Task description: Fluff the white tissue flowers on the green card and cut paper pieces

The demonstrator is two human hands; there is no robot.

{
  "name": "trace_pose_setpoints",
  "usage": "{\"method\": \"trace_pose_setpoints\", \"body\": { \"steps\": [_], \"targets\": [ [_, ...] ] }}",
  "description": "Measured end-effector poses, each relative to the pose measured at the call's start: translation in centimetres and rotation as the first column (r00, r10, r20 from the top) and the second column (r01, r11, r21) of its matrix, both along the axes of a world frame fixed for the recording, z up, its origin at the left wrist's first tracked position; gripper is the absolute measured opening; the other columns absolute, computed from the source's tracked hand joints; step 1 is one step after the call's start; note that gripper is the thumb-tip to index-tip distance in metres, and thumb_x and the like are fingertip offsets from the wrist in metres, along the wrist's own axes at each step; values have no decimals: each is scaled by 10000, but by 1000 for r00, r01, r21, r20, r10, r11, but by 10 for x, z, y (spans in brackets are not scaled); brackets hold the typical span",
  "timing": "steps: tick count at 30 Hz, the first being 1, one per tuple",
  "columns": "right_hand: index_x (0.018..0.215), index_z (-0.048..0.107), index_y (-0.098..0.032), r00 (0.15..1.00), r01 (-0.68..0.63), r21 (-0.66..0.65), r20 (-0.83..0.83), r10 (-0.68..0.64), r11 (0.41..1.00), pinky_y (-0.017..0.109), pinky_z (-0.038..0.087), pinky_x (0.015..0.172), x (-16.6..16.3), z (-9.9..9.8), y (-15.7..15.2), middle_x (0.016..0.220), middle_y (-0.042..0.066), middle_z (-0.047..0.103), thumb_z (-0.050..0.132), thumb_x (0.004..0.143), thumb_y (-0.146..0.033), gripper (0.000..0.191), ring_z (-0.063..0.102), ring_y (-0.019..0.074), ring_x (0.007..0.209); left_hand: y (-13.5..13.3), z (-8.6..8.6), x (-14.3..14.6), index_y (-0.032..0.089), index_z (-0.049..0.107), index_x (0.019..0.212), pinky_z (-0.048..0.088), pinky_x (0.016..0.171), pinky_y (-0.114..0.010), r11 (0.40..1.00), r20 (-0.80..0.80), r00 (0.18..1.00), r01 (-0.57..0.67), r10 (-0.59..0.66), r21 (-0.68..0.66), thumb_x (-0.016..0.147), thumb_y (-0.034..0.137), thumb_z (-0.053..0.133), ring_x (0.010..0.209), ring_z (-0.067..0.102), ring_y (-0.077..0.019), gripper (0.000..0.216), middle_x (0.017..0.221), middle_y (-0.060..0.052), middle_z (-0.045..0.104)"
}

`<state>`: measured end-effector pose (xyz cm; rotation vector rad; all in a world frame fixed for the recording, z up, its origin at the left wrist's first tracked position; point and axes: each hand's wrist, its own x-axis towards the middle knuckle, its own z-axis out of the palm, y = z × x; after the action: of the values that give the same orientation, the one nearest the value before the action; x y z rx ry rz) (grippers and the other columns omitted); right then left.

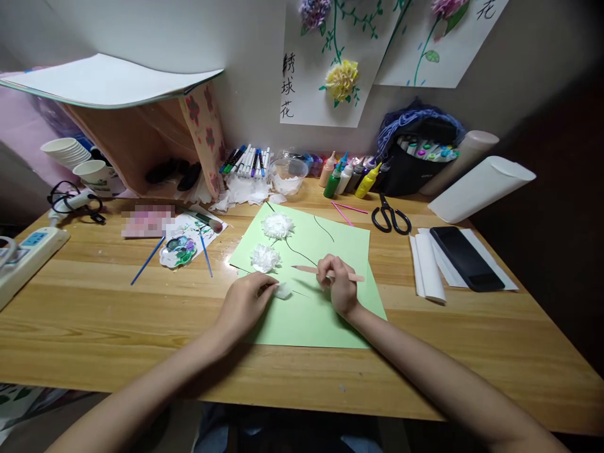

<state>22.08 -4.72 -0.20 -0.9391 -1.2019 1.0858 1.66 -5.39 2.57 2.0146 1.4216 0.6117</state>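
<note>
**Pencil (306, 269) held in the right hand (340, 288), white scrap (284, 291) pinched in the left hand (250, 299)!**

Right over the green sheet (311, 328) it is, and the pencil is seen lying almost level, its dark point aimed at nine o'clock; whether the paper is touched by that point cannot be told. The slim wooden shaft is gripped by curled right fingers: light, stiff, probably easy to roll, best held just behind the sharpened end. By the left fingertips the white scrap is nipped at its edge, near the middle of the sheet; thin, soft and easily torn, by the look of it, so only a light pinch should be used.

Two ruffled paper balls are set on the sheet: the upper flower (277, 225) at eleven o'clock, the lower flower (265, 258) at ten. Both look feather-light and easily crushed, so from beneath is where they would best be taken. Past them, thin dark curves (302, 255) are drawn across the smooth, flat green.

Outward now, over the grained wooden table (117, 340)! Black-handled scissors (391, 220) are laid at two o'clock, a glossy phone (467, 258) at three, rounded plastic paint bottles (349, 180) are lined up at one, and a paint-smeared palette (178, 251) is found toward nine.
</note>
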Motion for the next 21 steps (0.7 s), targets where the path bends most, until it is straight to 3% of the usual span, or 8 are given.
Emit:
{"method": "trace_pose_setpoints", "body": {
  "steps": [3, 6, 10, 16, 21],
  "targets": [
    [585, 474, -204, 968, -163, 247, 229, 106, 955, 271, 307, 501, -1, -1, -7, 508, -17, 427, 299, 968, -361, 449, 367, 117, 472, 4, -6, 2, 192, 676, 843, 441, 678, -292, 995, -66, 997, -42, 48, 86, 866, 250, 532, 770, 616, -182, 157, 850, -46, 687],
    [642, 476, -208, 882, -318, 333, 448, 148, 887, 272, 343, 545, -5, 1, -8, 557, -8, 459, 274, 978, -308, 405, 417, 126, 520, 8, -8, 2, 187, 656, 837, 433, 663, -282, 988, -75, 995, -58, 69, 143, 873, 247, 523, 733, 596, -165, 150, 816, -37, 667],
    [701, 488, -208, 828, -347, 263, 537, 162, 900, 267, 365, 579, -9, 2, -5, 603, -3, 470, 305, 981, -323, 354, 444, 133, 574, 9, -10, 3, 185, 621, 818, 426, 654, -278, 980, -64, 994, -74, 87, 187, 879, 265, 520, 714, 581, -154, 142, 800, -29, 653],
    [736, 499, -206, 826, -326, 120, 519, 221, 938, 259, 369, 624, -10, 4, -2, 658, -4, 484, 347, 979, -348, 319, 459, 126, 616, 12, -4, 5, 194, 595, 902, 437, 639, -273, 980, -8, 992, -124, 127, 156, 868, 312, 551, 660, 565, -134, 130, 796, -8, 642],
    [730, 513, -200, 849, -307, 5, 454, 272, 952, 261, 379, 644, -11, 7, 0, 678, -3, 505, 369, 974, -371, 330, 476, 120, 634, 30, 0, -19, 193, 567, 904, 466, 718, -319, 937, 26, 959, -280, 281, 211, 906, 282, 461, 778, 577, -169, 139, 897, -47, 615]
  ]
}}
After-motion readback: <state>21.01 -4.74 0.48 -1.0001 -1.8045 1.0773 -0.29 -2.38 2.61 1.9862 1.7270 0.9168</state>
